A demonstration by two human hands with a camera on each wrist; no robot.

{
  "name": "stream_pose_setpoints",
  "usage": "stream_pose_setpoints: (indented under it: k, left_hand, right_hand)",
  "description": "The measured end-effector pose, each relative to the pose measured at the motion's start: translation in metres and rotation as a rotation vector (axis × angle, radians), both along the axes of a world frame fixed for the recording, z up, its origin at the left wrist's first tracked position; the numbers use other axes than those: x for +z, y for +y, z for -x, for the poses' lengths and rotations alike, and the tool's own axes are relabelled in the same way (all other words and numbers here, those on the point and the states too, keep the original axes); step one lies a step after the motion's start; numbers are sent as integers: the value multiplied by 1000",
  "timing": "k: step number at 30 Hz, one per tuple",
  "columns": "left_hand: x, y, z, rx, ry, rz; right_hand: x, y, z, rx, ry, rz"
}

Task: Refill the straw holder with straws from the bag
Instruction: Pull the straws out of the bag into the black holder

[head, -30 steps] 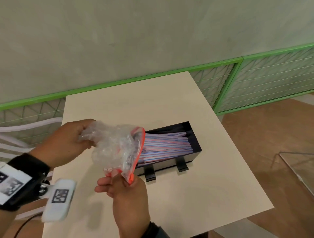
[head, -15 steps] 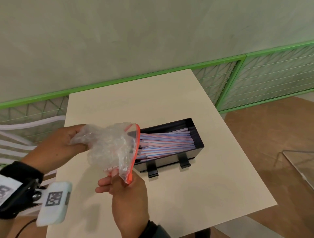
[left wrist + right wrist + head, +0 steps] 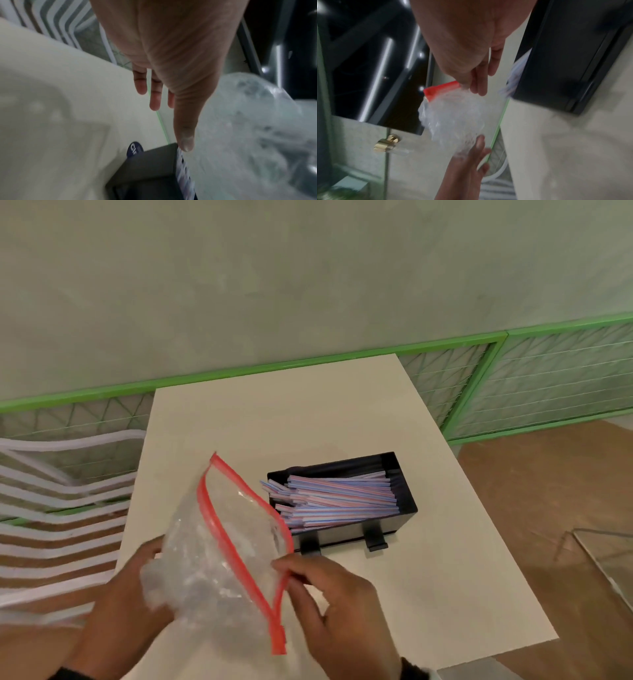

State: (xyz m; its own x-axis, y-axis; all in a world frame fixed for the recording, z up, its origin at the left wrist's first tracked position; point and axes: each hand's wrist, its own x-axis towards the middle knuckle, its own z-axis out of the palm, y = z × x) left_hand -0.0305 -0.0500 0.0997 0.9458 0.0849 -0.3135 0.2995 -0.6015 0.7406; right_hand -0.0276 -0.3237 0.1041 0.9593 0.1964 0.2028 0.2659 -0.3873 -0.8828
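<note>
Straws (image 3: 337, 499) lie lengthwise in the black holder (image 3: 402, 491), filling most of it; several ends stick out past the holder's left rim toward the bag (image 3: 222, 546). Holder sits on the table (image 3: 274, 412), just beyond and to the right of both hands, its two front clips facing the near edge.

Bag: clear, crumpled, looks empty, red zip edge open and facing the holder. It is held up off the table between the two hands. Upper corner of the zip edge rises free above the grip; lower corner hangs below the right hand (image 3: 342, 601).

Right hand: thumb and fingers pinch the red zip edge low down, on the side nearest the holder. In the right wrist view the fingertips (image 3: 479, 86) close on the red strip.

Left hand (image 3: 126, 607): supports the crumpled bottom of the bag from the left. In the left wrist view the fingers (image 3: 154, 97) are straight, thumb extended along the plastic; no curl round the bag is visible.

Room: bare tabletop beyond the grip up to the far edge at the wall, and to the right of the holder up to the right edge. Left table edge runs close beside the left hand, with a white slatted chair (image 3: 61, 508) past it.
</note>
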Motion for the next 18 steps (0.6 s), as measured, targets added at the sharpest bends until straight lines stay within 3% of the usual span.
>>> stream_pose_setpoints:
  k: [7,11,13,15,16,18]
  left_hand:
    - [-36,-51,19,5,-27,271]
    - [-53,-64,23,-50,101,329]
    - [-59,-70,28,-54,148,339]
    - [-67,-78,31,36,145,319]
    - [-72,-81,33,112,132,278]
    - [-77,-80,35,275,75,180]
  right_hand:
    - [-3,-100,14,-36,169,174]
    - [-20,-103,23,250,523,222]
    - [-57,-96,17,407,562,271]
    - [-90,-102,14,521,439,388]
    - [-104,-97,11,615,412,350]
    - [-91,-87,-20,701,496,336]
